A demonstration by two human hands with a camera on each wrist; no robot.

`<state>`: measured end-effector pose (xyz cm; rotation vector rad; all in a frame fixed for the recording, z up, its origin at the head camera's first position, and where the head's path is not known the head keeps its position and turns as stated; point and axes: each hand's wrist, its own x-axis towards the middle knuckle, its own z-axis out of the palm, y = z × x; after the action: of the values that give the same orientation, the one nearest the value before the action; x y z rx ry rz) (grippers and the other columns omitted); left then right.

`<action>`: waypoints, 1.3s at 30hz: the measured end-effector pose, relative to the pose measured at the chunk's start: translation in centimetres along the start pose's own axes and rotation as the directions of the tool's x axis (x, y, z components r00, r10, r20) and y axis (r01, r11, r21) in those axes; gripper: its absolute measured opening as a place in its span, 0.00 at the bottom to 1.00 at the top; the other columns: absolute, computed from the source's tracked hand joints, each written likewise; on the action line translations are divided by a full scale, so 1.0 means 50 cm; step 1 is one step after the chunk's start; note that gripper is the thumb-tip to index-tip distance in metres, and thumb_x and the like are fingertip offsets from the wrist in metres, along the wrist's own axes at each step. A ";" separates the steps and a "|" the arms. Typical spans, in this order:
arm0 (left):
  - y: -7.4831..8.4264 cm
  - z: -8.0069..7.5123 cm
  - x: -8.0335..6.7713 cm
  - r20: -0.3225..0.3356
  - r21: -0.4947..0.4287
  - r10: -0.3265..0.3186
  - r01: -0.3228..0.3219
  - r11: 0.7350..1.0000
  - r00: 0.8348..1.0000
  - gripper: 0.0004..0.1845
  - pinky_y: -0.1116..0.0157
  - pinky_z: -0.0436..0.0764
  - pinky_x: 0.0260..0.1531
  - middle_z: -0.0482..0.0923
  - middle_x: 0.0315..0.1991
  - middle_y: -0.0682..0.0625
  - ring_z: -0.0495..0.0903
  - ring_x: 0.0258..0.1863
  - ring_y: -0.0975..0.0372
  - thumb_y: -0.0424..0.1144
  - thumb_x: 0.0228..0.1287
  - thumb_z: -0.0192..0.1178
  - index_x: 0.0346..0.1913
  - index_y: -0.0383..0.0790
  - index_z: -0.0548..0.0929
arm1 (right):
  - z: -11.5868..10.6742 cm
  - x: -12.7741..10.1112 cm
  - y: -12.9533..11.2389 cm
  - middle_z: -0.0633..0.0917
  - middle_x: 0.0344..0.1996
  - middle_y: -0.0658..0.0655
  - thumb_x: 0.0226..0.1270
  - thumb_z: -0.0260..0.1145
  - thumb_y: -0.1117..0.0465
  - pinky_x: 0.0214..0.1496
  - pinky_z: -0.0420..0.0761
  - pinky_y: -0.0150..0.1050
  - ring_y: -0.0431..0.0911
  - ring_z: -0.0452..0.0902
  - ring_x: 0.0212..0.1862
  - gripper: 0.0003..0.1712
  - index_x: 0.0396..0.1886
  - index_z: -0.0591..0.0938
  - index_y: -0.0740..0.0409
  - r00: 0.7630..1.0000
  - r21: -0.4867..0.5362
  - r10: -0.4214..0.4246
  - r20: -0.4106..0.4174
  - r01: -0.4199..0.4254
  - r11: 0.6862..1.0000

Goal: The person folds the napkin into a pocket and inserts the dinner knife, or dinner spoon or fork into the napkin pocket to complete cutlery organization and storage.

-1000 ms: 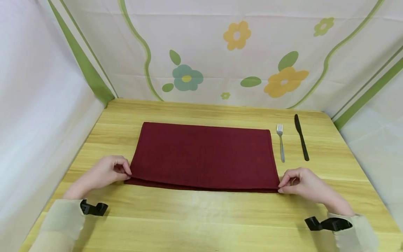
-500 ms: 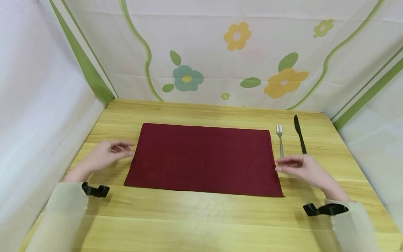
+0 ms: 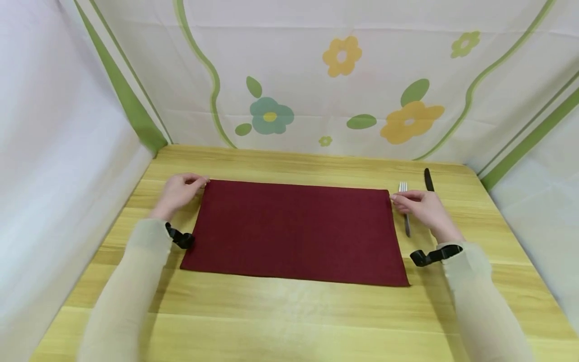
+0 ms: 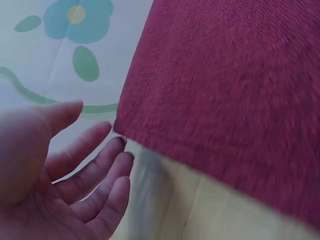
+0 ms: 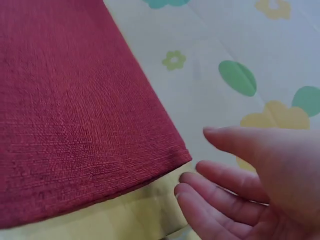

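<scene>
A dark red cloth (image 3: 294, 234), folded into a wide rectangle, lies flat on the wooden table (image 3: 253, 322). At its far left corner is my left hand (image 3: 180, 192). In the left wrist view that hand's thumb and fingers are parted, with the tips right beside the corner and nothing between them. My right hand (image 3: 424, 205) is by the far right corner. Its thumb and fingers (image 5: 220, 180) are also apart in the right wrist view, close to the cloth's corner without gripping it.
Right of the cloth lie a fork (image 3: 407, 226), partly covered by my right hand, and a black knife (image 3: 428, 180), mostly hidden behind that hand. A white flowered curtain (image 3: 307, 60) hangs behind the table's far edge.
Both hands have let go of the cloth's near edge and moved away from me along its sides to the far corners. The raised upper layer now lies flat.
</scene>
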<state>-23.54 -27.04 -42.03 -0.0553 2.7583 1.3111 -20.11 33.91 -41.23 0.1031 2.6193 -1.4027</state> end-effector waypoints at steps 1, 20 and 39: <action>-0.001 0.005 0.005 -0.012 0.003 0.001 -0.001 1.000 1.000 0.30 0.60 0.78 0.42 0.83 0.50 0.37 0.81 0.46 0.50 0.58 0.75 0.56 0.61 0.33 0.82 | 0.002 0.005 0.001 0.85 0.52 0.68 0.73 0.66 0.44 0.50 0.83 0.35 0.42 0.87 0.45 0.37 0.64 0.78 0.72 1.000 -0.001 0.011 0.007 -0.011 1.000; 0.010 0.019 0.022 -0.091 -0.057 -0.107 0.102 0.993 0.990 0.25 0.58 0.74 0.49 0.79 0.57 0.40 0.74 0.53 0.52 0.53 0.71 0.64 0.58 0.35 0.85 | 0.043 0.056 0.010 0.85 0.45 0.49 0.63 0.70 0.34 0.43 0.77 0.36 0.43 0.79 0.44 0.34 0.54 0.87 0.57 0.977 0.006 0.067 -0.201 -0.067 0.998; 0.031 0.032 0.043 -0.229 -0.302 -0.106 0.033 0.953 0.968 0.14 0.71 0.75 0.37 0.77 0.42 0.49 0.75 0.38 0.65 0.42 0.73 0.63 0.51 0.36 0.77 | 0.051 0.062 -0.022 0.87 0.31 0.52 0.67 0.73 0.65 0.38 0.85 0.32 0.41 0.84 0.33 0.17 0.46 0.77 0.73 0.971 0.478 0.057 -0.231 0.062 0.876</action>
<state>-25.67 -24.80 -42.02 -0.3531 2.6875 1.7965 -23.01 31.11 -42.28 0.3512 2.3649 -2.1392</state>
